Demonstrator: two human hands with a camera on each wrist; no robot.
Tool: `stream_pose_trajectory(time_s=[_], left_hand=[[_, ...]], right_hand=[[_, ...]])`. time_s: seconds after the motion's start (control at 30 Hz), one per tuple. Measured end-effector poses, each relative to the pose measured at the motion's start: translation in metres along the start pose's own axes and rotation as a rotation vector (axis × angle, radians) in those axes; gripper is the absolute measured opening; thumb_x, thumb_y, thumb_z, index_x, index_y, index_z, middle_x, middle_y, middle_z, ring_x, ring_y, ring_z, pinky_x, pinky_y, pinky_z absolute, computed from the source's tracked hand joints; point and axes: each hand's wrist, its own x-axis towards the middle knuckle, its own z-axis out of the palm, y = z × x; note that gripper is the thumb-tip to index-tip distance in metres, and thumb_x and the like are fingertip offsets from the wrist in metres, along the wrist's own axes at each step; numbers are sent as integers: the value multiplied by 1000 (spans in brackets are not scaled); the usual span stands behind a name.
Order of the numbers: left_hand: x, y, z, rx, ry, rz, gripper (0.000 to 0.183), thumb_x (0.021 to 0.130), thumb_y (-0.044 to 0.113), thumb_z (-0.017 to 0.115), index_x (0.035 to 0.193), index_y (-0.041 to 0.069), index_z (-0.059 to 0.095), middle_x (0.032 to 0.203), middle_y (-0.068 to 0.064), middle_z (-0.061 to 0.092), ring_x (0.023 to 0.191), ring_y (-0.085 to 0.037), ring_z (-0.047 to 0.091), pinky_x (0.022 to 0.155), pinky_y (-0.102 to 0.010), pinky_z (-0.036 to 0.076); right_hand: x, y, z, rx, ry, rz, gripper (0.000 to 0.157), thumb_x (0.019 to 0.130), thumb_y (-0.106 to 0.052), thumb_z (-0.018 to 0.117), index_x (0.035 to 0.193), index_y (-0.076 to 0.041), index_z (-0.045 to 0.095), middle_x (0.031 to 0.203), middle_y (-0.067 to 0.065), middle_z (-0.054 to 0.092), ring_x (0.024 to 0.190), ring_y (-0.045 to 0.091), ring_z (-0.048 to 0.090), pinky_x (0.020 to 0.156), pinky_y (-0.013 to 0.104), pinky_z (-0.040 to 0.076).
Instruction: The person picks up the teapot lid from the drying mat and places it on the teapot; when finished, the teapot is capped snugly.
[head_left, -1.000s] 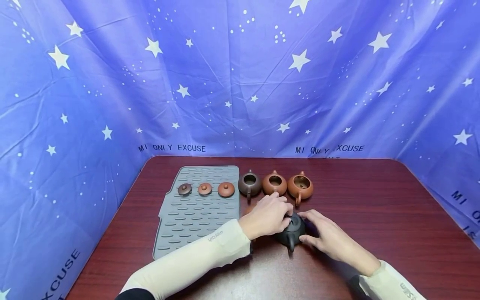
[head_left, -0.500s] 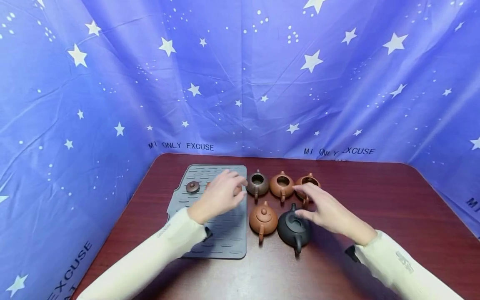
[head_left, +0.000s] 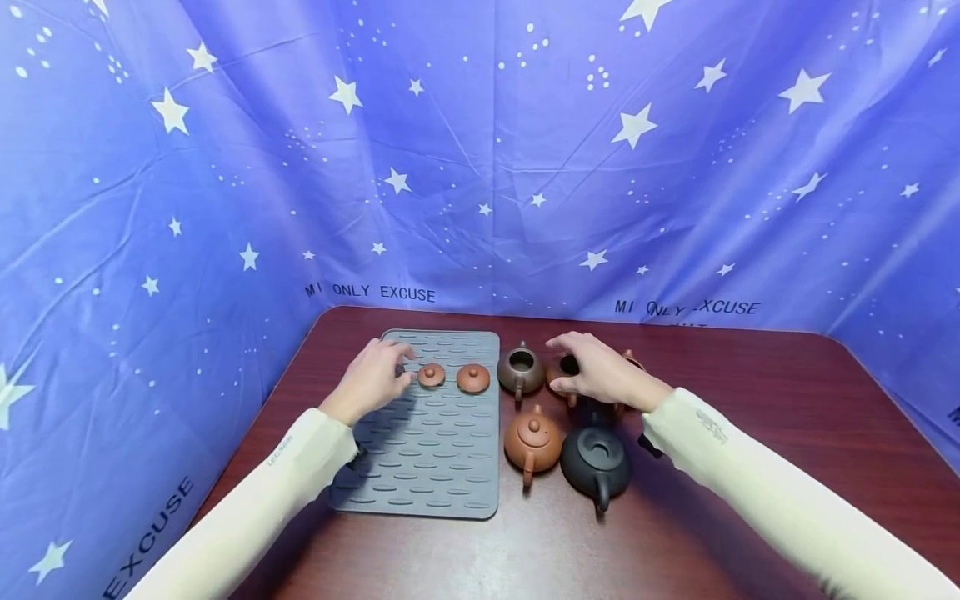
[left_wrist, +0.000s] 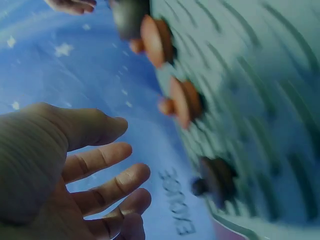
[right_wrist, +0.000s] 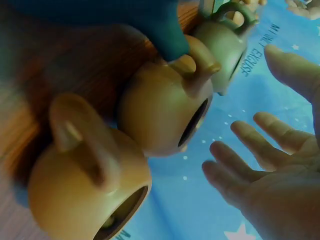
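Starry blue cloth (head_left: 487, 150) hangs behind a table (head_left: 787, 379).

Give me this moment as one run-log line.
left hand: empty, near dark brown lid | right hand: empty, near three lidless teapots | grey ridged mat: three lids | lidded: orange teapot, black teapot

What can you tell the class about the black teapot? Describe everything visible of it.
The black teapot is squat and rounded, with a dull surface that looks like clay. Its lid is on, with a low, arched knob. The handle points toward the head camera, the spout away from it. It stands upright on the reddish table, right of the lidded orange-brown teapot; whether they touch is unclear. Neither the left hand nor the right hand touches it.
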Motion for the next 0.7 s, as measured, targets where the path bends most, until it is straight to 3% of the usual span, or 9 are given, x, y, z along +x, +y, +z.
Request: stream_pose_trajectory(time_s=[0.17,0.37,0.7], left_hand=[[4,-23,10,9,-47,-74,27,81,14,70,106,4,67,96,-12,62,87,-30,51,77,-43,44],[7,-38,18,15,-94,-153,23,83,14,70,104,7,67,96,-11,59,88,-31,51,77,-46,44],[9,-43,22,12,-78,-157,11,81,14,72,89,10,66,85,-6,57,84,-28,52,74,-42,44]], right_hand=[[21,0,7,-39,-64,39,63,80,-22,76,131,2,50,130,18,51,121,36,42,99,47,35],[37,-4,13,-57,-117,57,61,81,-21,76,131,3,50,131,19,51,122,38,41,100,48,34],[45,-3,20,-39,-108,52,51,81,-17,75,123,5,56,119,17,58,114,34,51,96,44,39]])
